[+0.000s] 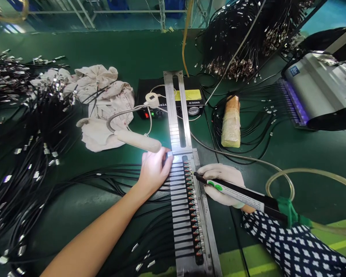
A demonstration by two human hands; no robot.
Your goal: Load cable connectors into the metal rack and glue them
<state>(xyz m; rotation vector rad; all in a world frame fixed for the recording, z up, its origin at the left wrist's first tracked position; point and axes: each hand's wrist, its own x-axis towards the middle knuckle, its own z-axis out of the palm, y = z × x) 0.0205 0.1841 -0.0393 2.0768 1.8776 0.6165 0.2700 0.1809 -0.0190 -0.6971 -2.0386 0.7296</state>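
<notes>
A long metal jig (pixel 179 225) lies on the table with black cables (pixel 158 174) running in from the left. Their small stripped connector ends (pixel 193 207) sit in a row along the slot. My bare left hand (pixel 153 169) is at the jig's left edge, thumb and fingertips pinched near its upper slots; what lies between them is hidden. Over the jig's right side, my gloved right hand (pixel 223 184) grips a black-and-white dispensing pen (pixel 239 192) with a hose at its rear. Its dark tip points at the connector row, close to the upper ends; contact cannot be made out.
A lit lamp (pixel 138 141) on a flexible neck hangs above my left hand. Behind stands a black controller box (pixel 150 92). Cloth (pixel 103 100) and cable bundles (pixel 40 127) lie left. Right are a wrapped block (pixel 231 123) and a purple-glowing machine (pixel 320 88).
</notes>
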